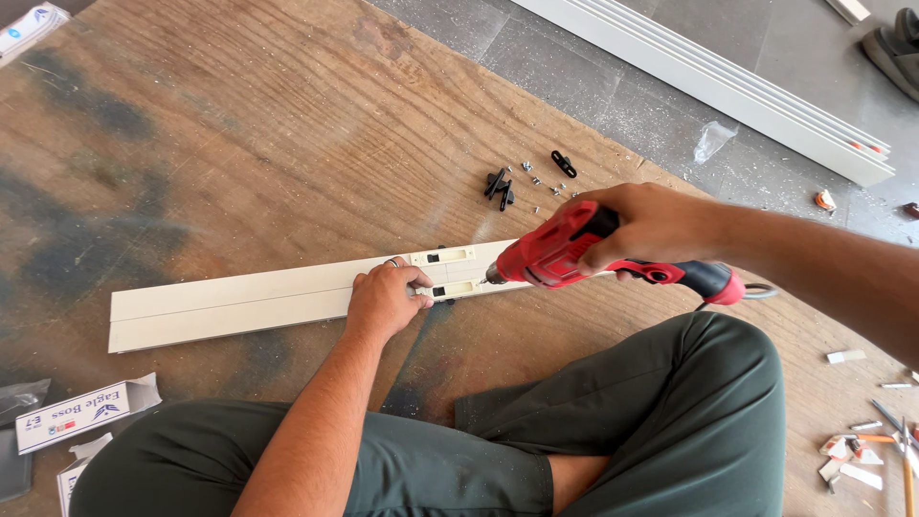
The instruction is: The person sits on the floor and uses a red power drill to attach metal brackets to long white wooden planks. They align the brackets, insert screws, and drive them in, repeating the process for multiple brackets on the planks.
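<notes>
A small white cardboard box with blue and red print lies on the wooden board at the lower left, one flap open. Just below it, a second white box shows only partly. At the top left corner lies a white packet with blue print.

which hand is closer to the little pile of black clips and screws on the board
Right. The right hand, gripping the red power drill, sits just right of and below the small black clips and silver screws. The left hand presses on the long white strip, farther down-left.
</notes>
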